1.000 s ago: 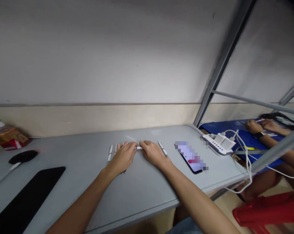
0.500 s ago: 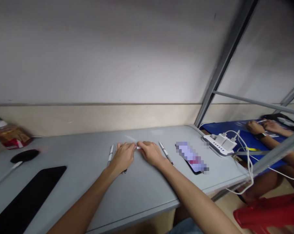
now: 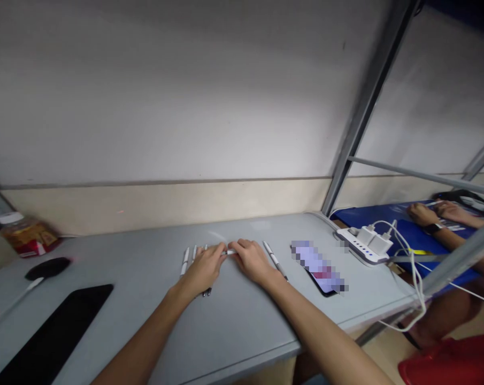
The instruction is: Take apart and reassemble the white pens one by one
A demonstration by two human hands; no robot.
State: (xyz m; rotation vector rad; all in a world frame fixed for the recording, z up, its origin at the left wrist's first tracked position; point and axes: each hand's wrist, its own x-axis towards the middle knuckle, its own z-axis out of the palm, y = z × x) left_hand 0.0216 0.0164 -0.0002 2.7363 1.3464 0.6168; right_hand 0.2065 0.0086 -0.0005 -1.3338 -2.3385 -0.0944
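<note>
My left hand (image 3: 206,267) and my right hand (image 3: 251,260) meet over the middle of the desk, fingers closed. Between their fingertips shows a short white stretch of a pen (image 3: 229,252), one end in each hand; the rest is hidden by the fingers. Several white pens with dark tips lie side by side under and beside my left hand, the outermost pen (image 3: 184,262) plainest to see. To the right of my right hand a lone white-and-black pen (image 3: 275,261) lies slanted on the desk.
A phone (image 3: 319,268) with a blurred screen lies right, near a white power strip (image 3: 362,247) with chargers and cables. At left are a black mat-like slab (image 3: 57,331), a black oval object (image 3: 48,268) and a jar (image 3: 29,235). Another person's hands (image 3: 424,215) rest on a blue surface.
The view has shifted slightly. My hands have drawn a little apart, so more of the pen between them shows, and more pens by my left hand are uncovered.
</note>
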